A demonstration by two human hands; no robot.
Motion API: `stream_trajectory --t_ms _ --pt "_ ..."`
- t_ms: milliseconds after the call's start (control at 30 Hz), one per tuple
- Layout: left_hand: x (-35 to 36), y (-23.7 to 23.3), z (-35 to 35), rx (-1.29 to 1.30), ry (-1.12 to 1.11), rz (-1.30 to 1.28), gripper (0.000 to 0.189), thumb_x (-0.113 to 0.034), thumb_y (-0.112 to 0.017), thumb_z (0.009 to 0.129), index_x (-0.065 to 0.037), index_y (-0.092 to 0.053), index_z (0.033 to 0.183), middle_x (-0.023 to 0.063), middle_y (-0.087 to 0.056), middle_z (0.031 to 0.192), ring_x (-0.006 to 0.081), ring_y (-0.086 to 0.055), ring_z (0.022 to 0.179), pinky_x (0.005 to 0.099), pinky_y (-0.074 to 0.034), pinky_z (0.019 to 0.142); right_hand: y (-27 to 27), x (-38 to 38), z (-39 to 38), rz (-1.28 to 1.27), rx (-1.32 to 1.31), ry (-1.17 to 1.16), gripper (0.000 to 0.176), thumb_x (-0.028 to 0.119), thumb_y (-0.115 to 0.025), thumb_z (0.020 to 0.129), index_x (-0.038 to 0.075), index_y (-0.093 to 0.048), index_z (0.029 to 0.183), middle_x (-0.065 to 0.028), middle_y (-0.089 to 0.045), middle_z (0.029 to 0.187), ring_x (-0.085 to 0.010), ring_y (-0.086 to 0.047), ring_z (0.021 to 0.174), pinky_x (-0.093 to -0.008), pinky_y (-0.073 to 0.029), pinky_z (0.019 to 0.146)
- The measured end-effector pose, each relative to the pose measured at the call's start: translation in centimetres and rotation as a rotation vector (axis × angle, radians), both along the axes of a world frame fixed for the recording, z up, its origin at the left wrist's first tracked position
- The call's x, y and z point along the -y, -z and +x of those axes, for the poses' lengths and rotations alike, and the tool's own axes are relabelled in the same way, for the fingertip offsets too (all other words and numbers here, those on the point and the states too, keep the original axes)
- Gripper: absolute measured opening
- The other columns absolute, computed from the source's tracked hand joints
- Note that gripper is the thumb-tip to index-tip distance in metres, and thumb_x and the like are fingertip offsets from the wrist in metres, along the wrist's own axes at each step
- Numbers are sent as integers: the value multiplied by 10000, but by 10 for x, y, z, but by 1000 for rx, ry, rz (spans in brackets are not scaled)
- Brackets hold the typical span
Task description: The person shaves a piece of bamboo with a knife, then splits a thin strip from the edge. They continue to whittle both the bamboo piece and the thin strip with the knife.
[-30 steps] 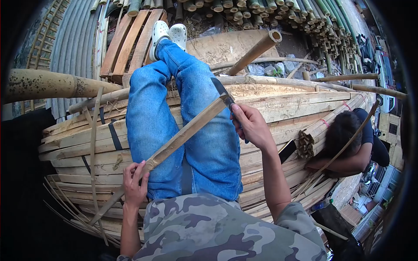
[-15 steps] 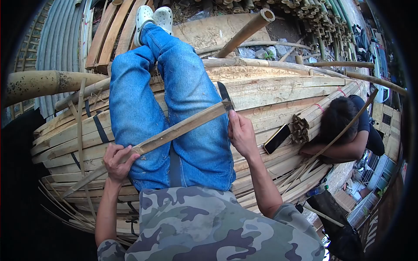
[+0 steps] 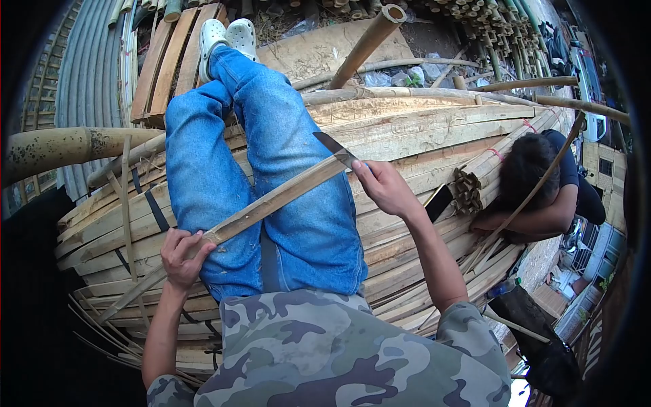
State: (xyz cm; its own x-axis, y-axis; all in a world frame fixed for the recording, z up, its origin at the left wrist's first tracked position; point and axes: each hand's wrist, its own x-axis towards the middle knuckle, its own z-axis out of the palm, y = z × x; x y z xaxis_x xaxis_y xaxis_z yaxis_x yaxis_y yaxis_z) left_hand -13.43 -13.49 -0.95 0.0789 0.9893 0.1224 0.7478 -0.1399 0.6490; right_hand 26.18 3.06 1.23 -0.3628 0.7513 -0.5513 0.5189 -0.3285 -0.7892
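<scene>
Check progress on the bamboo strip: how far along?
Done: split slats lie stacked under the legs. In hand: left hand grips the strip, right hand sets the knife at its far end. Left: seemingly the whole length between the hands.

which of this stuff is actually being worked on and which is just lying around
In use: bamboo strip, gripped by the left hand; knife in the right hand, blade at the strip's far end.
Lying about: stacked slats underneath, thick pole at left, leaning pole, what looks like a phone.
</scene>
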Motion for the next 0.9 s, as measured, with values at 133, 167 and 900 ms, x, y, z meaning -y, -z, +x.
stream_trajectory --t_ms 133,167,900 --pt "2 -2 -2 -2 16 -17 314 -180 -857 689 -11 -684 888 89 -580 785 237 -526 697 352 -410 616 8 -17 12 107 25 -215 579 467 -440 1042 58 -447 632 41 -358 522 -77 -329 498 -289 -298 460" --pt "0 -1 -2 2 19 -8 312 -177 -857 689 -10 -683 887 90 -578 784 236 -525 695 350 -409 611 12 -25 18 -41 10 -270 608 475 -413 1041 3 -507 669 -3 -390 529 -122 -371 510 -346 -344 493" --pt "-1 -3 1 20 24 -13 310 -149 -860 689 1 -673 886 90 -574 781 230 -529 691 345 -417 609 -9 16 -15 -636 -354 381 455 458 -447 1034 121 -427 729 75 -338 526 -28 -240 392 -226 -170 346"
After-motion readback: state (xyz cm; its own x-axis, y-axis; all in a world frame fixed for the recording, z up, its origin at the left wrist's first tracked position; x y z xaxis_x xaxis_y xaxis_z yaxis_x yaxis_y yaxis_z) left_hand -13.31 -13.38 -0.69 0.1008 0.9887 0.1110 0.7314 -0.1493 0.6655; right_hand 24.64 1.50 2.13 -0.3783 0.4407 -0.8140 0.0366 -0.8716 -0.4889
